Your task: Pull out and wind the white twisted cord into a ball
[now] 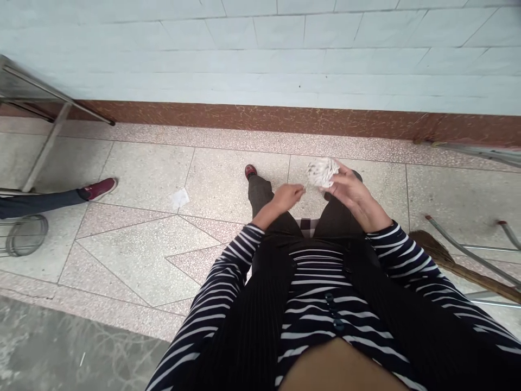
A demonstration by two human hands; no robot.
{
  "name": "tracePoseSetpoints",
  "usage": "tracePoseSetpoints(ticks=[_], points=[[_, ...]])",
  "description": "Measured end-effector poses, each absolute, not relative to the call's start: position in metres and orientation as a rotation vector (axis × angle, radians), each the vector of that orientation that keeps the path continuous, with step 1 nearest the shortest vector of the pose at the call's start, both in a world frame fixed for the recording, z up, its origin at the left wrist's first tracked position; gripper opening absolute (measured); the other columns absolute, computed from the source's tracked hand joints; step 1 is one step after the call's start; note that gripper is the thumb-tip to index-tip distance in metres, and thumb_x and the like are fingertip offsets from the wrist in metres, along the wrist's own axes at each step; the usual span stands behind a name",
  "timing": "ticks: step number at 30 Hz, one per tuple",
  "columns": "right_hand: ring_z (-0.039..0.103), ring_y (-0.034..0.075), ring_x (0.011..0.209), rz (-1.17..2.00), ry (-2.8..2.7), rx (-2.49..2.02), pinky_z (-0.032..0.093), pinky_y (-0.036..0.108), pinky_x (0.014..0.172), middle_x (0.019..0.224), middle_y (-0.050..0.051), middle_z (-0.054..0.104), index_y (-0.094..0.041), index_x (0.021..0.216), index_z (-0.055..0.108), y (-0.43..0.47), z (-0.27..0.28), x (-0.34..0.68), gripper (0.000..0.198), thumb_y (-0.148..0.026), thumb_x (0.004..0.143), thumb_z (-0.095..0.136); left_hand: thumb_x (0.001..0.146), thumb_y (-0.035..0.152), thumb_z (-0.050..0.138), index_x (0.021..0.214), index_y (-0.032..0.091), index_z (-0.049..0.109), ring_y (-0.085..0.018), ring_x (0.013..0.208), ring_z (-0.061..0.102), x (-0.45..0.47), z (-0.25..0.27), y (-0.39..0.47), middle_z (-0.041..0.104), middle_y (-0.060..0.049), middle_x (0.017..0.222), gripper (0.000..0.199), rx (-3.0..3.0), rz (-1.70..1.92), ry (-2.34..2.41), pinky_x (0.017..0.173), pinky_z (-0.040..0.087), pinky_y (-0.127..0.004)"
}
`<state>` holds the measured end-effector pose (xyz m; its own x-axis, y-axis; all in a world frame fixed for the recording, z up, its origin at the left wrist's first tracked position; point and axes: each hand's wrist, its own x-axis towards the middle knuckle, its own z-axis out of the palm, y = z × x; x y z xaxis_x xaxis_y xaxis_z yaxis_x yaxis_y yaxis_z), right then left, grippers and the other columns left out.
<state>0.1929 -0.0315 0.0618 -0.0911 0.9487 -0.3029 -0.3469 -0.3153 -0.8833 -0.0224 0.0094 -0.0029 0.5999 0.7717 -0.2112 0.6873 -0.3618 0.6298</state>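
A white, ridged round bundle [323, 172] with some dark specks sits in my right hand [352, 191], whose fingers wrap around its right and lower side. What it is made of does not show clearly. To its left and slightly lower, my left hand [288, 198] is closed, thumb and fingers pressed together in a pinch. Anything held in that pinch is too small to make out. A short gap separates the left fingertips from the bundle. Both hands are above my lap, over dark trousers [260, 195].
A white paper scrap [179, 199] lies on the tiled floor. Another person's foot in a red shoe [101, 188] is at left, near a wire basket [27, 235] and a metal-framed table [49, 136]. On the right are a broom [431, 247] and metal stool legs [459, 244]. A tiled wall stands ahead.
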Motion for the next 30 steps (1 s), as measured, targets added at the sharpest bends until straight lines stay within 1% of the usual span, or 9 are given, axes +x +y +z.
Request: tracePoseSetpoints(ticks=[2, 4, 7, 9, 12, 15, 20, 25, 30], points=[[0.064, 0.023, 0.093, 1.426, -0.793, -1.287, 0.057, 0.032, 0.072, 0.111, 0.003, 0.068, -0.029, 0.123, 0.067, -0.020, 0.046, 0.198, 0.062, -0.040, 0.065, 0.087, 0.109, 0.033, 0.056, 0.081, 0.020, 0.073, -0.022, 0.082, 0.072, -0.024, 0.001, -0.014, 0.076, -0.005, 0.079, 0.035, 2.223, 0.128, 0.984, 0.082, 0.050, -0.031], [0.061, 0.023, 0.091, 1.227, -0.932, -1.495, 0.057, 0.034, 0.073, 0.104, 0.004, 0.064, -0.027, 0.117, 0.066, -0.014, 0.027, 0.198, 0.058, -0.040, 0.065, 0.086, 0.110, 0.031, 0.055, 0.089, 0.021, 0.075, -0.022, 0.085, 0.072, -0.028, 0.009, -0.025, 0.076, -0.005, 0.082, 0.031, 2.363, 0.188, 0.915, 0.098, 0.053, -0.035], [0.057, 0.024, 0.092, 1.037, -1.231, -1.707, 0.056, 0.036, 0.079, 0.100, 0.004, 0.062, -0.023, 0.110, 0.071, -0.020, 0.005, 0.187, 0.054, -0.029, 0.059, 0.087, 0.110, 0.025, 0.053, 0.100, 0.019, 0.078, -0.021, 0.085, 0.071, -0.038, 0.025, -0.018, 0.075, -0.006, 0.082, 0.027, 2.561, 0.267, 0.881, 0.122, 0.046, -0.048], [0.058, 0.022, 0.088, 1.175, -1.273, -1.748, 0.056, 0.034, 0.074, 0.097, 0.004, 0.061, -0.022, 0.108, 0.073, -0.030, -0.001, 0.179, 0.052, -0.024, 0.058, 0.087, 0.109, 0.022, 0.052, 0.101, 0.019, 0.077, -0.021, 0.087, 0.071, -0.044, 0.032, -0.004, 0.074, -0.006, 0.083, 0.026, 2.634, 0.282, 0.850, 0.128, 0.042, -0.052], [0.060, 0.019, 0.076, 1.757, -1.053, -1.623, 0.051, 0.027, 0.057, 0.088, 0.002, 0.064, -0.020, 0.107, 0.075, -0.044, 0.002, 0.172, 0.049, -0.024, 0.059, 0.083, 0.109, 0.021, 0.052, 0.102, 0.020, 0.077, -0.020, 0.096, 0.073, -0.048, 0.032, 0.010, 0.076, -0.005, 0.090, 0.026, 2.615, 0.328, 0.816, 0.132, 0.038, -0.054], [0.066, 0.020, 0.075, 2.116, -0.732, -1.318, 0.056, 0.027, 0.055, 0.088, 0.004, 0.072, -0.019, 0.107, 0.075, -0.052, 0.014, 0.174, 0.048, -0.025, 0.060, 0.084, 0.109, 0.022, 0.054, 0.107, 0.021, 0.079, -0.020, 0.101, 0.075, -0.045, 0.021, 0.011, 0.081, -0.006, 0.101, 0.025, 2.408, 0.424, 0.890, 0.129, 0.043, -0.052], [0.075, 0.023, 0.088, 2.027, -0.653, -1.095, 0.069, 0.037, 0.071, 0.104, 0.005, 0.078, -0.022, 0.109, 0.070, -0.056, 0.046, 0.179, 0.052, -0.022, 0.062, 0.092, 0.102, 0.025, 0.063, 0.110, 0.016, 0.083, -0.025, 0.110, 0.077, -0.031, -0.001, 0.001, 0.085, -0.010, 0.113, 0.023, 1.818, 0.541, 0.995, 0.100, 0.060, -0.036], [0.073, 0.023, 0.092, 1.793, -0.827, -1.117, 0.069, 0.039, 0.076, 0.109, 0.004, 0.074, -0.026, 0.113, 0.065, -0.053, 0.086, 0.182, 0.056, -0.031, 0.066, 0.095, 0.096, 0.020, 0.066, 0.105, 0.015, 0.083, -0.026, 0.118, 0.075, -0.019, -0.003, 0.003, 0.084, -0.010, 0.118, 0.020, 1.649, 0.660, 1.022, 0.105, 0.055, -0.036], [0.066, 0.025, 0.098, 1.098, -1.099, -1.353, 0.064, 0.042, 0.086, 0.113, 0.004, 0.065, -0.029, 0.117, 0.061, -0.024, 0.087, 0.201, 0.055, -0.032, 0.069, 0.089, 0.101, 0.031, 0.062, 0.078, 0.017, 0.074, -0.018, 0.086, 0.071, -0.020, 0.016, -0.011, 0.078, -0.002, 0.083, 0.030, 1.834, 0.334, 0.876, 0.086, 0.051, -0.028]])
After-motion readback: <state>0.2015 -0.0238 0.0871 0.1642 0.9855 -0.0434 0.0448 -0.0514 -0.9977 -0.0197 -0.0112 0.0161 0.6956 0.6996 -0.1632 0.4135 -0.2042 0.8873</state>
